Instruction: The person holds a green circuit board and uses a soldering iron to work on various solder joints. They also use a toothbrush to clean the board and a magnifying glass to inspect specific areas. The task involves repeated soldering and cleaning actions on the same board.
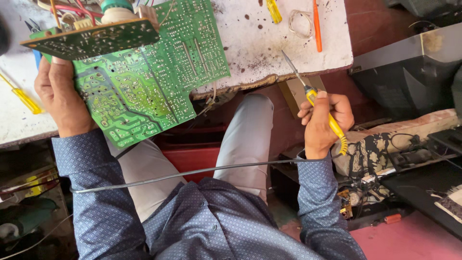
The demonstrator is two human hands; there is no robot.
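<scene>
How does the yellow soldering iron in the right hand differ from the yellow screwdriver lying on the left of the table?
The soldering iron is held in the right hand, off the table; the screwdriver lies untouched on the white table, beside the left hand. The soldering iron has a grey cord at its rear; the screwdriver has none. The soldering iron's handle looks opaque, the screwdriver's translucent. Both are slim, yellow-handled tools.

Left hand (60, 98) is up at the left, back of the hand facing the camera, its fingers (61, 61) curled out of sight past the thumb in a firm grasp. Right hand (323, 123) sits lower at the right, closed in a pen-like grip, knuckles bunched, wrist bent. Both forearms in blue patterned sleeves reach forward, elbows tucked near the torso.
</scene>
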